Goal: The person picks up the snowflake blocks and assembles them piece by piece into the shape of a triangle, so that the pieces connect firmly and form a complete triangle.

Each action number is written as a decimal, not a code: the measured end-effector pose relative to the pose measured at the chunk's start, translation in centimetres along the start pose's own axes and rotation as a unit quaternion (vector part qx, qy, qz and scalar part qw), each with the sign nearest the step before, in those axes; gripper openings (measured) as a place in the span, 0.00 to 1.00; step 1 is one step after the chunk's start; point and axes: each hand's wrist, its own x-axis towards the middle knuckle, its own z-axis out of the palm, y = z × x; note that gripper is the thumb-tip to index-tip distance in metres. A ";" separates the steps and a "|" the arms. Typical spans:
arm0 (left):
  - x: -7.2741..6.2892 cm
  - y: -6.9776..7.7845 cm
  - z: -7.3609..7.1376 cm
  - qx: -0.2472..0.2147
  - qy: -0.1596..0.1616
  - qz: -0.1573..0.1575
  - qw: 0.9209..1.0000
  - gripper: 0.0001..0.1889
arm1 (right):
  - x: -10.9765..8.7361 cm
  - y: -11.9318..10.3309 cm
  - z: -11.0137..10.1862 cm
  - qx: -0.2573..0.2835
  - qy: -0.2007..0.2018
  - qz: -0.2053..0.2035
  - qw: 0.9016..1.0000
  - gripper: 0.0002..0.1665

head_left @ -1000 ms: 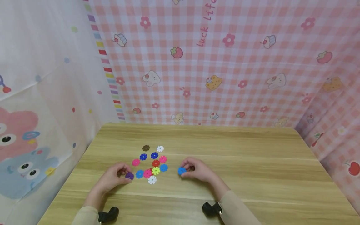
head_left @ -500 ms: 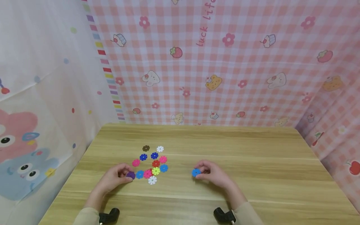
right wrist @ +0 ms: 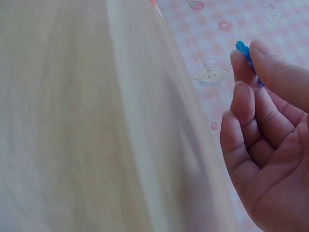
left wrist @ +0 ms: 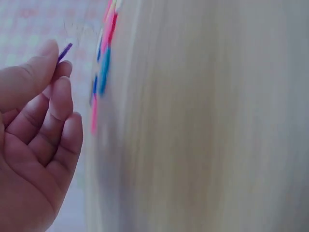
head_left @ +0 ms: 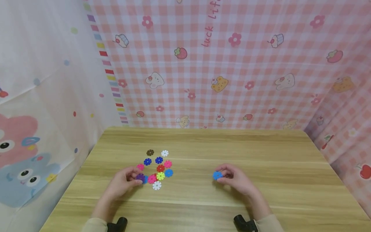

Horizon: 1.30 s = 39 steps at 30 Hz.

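Note:
Between thumb and fingertips my left hand (head_left: 123, 183) pinches a purple notched plastic disc (head_left: 140, 177), partly in front of a light blue disc (head_left: 146, 179) at the left of a loose group. The left wrist view shows the purple disc (left wrist: 65, 52) edge-on, raised off the table. Well to the right of the group, my right hand (head_left: 236, 179) pinches another light blue notched disc (head_left: 217, 175). In the right wrist view that light blue disc (right wrist: 245, 50) is also above the tabletop, with the other fingers loosely curled below it.
Several discs lie flat on the wooden table (head_left: 203, 199), among them brown (head_left: 150, 152), white (head_left: 156, 185), pink (head_left: 152, 179), yellow (head_left: 160, 176) and dark blue (head_left: 159, 160). Some overlap. A checked pink curtain (head_left: 197, 71) hangs behind the table.
My right hand has carried its light blue disc to the right, away from the group. My left hand has shifted slightly right with the purple disc, which now overlaps a light blue one in view.

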 end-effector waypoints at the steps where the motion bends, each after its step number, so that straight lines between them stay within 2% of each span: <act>1: 0.0 0.4 0.4 -0.005 -0.003 0.005 1.000 0.15 | -0.1 -0.1 -0.1 0.000 0.003 0.001 1.000 0.22; 5: 0.1 2.3 2.4 -0.026 -0.015 0.019 0.999 0.15 | -0.3 -0.6 -0.4 -0.004 0.011 0.010 1.000 0.22; 13: 1.1 5.5 6.6 -0.046 -0.043 0.078 0.995 0.14 | -0.5 -1.5 -0.1 -0.008 0.009 0.006 1.000 0.22; 21: 2.1 8.0 10.9 -0.069 -0.064 0.076 0.993 0.14 | -0.6 -2.0 0.1 -0.002 0.003 0.009 1.000 0.23; 24: 2.4 8.8 12.3 -0.084 -0.058 0.082 0.991 0.15 | -0.6 -2.0 0.4 0.005 0.007 0.008 1.000 0.23; 28: 2.7 9.6 13.6 -0.089 -0.039 0.074 0.992 0.15 | -0.5 -1.9 0.9 0.011 0.008 0.010 1.000 0.23; 35: 3.0 10.7 15.3 -0.108 -0.019 0.080 0.991 0.15 | -0.3 -1.8 1.8 0.011 0.014 0.013 1.000 0.23; 39: 3.2 11.2 16.0 -0.120 -0.006 0.072 0.990 0.15 | -0.2 -1.8 2.1 0.016 0.019 0.016 1.000 0.22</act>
